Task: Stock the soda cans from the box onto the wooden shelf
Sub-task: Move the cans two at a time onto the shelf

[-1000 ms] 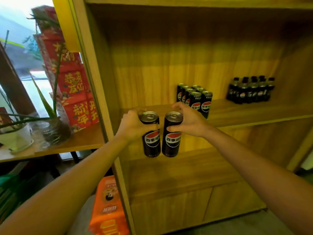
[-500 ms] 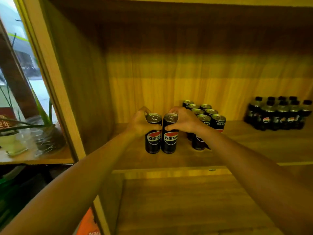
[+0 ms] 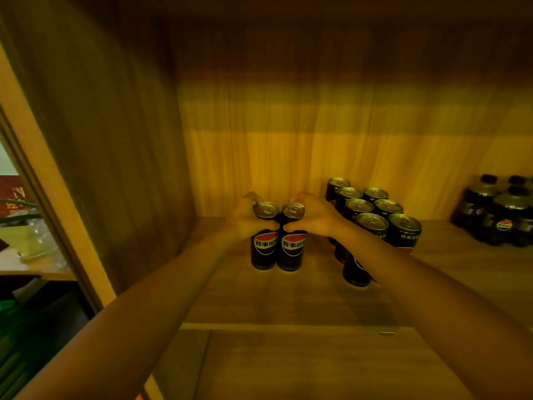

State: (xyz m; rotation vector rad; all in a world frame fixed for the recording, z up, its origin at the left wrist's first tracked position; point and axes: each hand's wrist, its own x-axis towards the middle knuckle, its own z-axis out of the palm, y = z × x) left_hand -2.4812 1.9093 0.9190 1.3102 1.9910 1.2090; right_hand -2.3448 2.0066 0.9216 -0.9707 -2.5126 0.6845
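Note:
Two tall black soda cans stand side by side, touching, on the wooden shelf [image 3: 288, 301]. My left hand [image 3: 245, 219] grips the left can [image 3: 264, 249] near its top. My right hand [image 3: 313, 216] grips the right can [image 3: 292, 251] the same way. Both cans seem to rest on the shelf board. A block of several matching cans [image 3: 375, 215] stands just to the right, partly hidden by my right forearm. The box is out of view.
A pack of dark soda bottles [image 3: 501, 215] stands at the shelf's far right. The cabinet's side wall [image 3: 101, 168] rises close on the left. Beyond it, a low table [image 3: 34, 267] carries a pale dish. A lower shelf board [image 3: 317, 368] shows below.
Both hands have carried the two cans up from in front of the lower shelf and deeper into the upper shelf, left of the can block. The view has moved closer in.

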